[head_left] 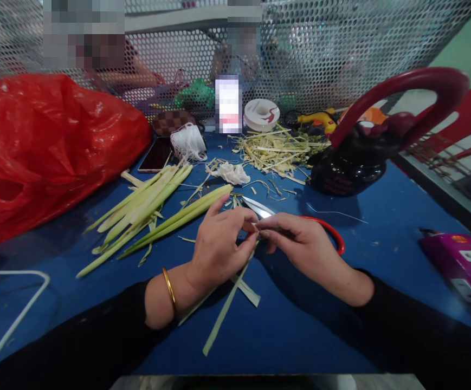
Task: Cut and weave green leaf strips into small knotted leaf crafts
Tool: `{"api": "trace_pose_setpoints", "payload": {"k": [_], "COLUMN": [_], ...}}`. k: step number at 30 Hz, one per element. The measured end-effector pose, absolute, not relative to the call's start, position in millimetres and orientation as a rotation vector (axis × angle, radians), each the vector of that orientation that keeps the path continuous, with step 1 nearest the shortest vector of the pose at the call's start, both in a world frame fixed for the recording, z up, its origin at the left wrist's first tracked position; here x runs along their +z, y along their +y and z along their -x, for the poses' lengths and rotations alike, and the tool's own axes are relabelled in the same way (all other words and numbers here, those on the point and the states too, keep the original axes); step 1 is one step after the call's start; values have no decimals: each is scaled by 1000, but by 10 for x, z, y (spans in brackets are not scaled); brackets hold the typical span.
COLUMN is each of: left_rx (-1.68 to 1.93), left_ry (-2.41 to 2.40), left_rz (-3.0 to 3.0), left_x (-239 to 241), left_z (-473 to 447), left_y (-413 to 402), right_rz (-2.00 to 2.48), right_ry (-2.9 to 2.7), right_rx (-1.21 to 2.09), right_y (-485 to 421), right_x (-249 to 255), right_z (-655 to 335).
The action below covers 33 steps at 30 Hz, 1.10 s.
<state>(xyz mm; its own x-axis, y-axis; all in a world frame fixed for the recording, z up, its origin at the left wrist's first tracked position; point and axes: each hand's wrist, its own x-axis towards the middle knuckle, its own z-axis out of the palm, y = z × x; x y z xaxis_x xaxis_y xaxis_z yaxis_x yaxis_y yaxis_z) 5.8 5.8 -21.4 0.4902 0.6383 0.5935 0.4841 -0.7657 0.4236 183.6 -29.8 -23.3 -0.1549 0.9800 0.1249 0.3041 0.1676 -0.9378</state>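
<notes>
Both hands meet fingertip to fingertip over the middle of the blue table. My left hand (223, 244), gold bangle on its wrist, is closed in a pinch with thumb and index finger. Facing it, my right hand (308, 246) pinches at the same spot. A long pale green leaf strip (227, 314) runs down from their fingertips; its pinched end is mostly hidden. Scissors (255, 207) with red handles lie beyond and partly behind my right hand. Green stalks (182, 214) rest just left of my left hand, with a larger bundle of pale stalks (141, 208) beside them.
A red plastic bag (52, 157) fills the left. Behind stand a lit phone (227, 105), a ribbon spool (262, 114), white thread (188, 142) and a heap of trimmings (278, 151). A black bottle with a dark red handle (344, 162) and a purple power strip (463, 265) sit right.
</notes>
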Motion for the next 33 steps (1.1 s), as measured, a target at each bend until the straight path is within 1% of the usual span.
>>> {"api": "trace_pose_setpoints", "payload": {"k": [5,13,26,30,33], "left_rx": [1127,1059,1086,1055,1022], "left_ry": [973,974,1019,1056,1090], "left_rz": [-2530,-2526,-2483,-2470,-2457], "left_x": [-217,-216,-215,-202,-205], "left_z": [-57,-41,-40,-27,-15], "left_y": [55,63,85,111,132], "right_rz": [1258,1238,1260,1224,1153], "right_ry": [-1576,-1687,-1782,-1761,-1724], "right_rx": [963,968,859,900,1011], "right_y": [-290,-280,-290,-295,-314], "right_x": [-250,-219,-136,-111,-118], "right_z": [-1847,-1865,-1886,-1897,-1895]}}
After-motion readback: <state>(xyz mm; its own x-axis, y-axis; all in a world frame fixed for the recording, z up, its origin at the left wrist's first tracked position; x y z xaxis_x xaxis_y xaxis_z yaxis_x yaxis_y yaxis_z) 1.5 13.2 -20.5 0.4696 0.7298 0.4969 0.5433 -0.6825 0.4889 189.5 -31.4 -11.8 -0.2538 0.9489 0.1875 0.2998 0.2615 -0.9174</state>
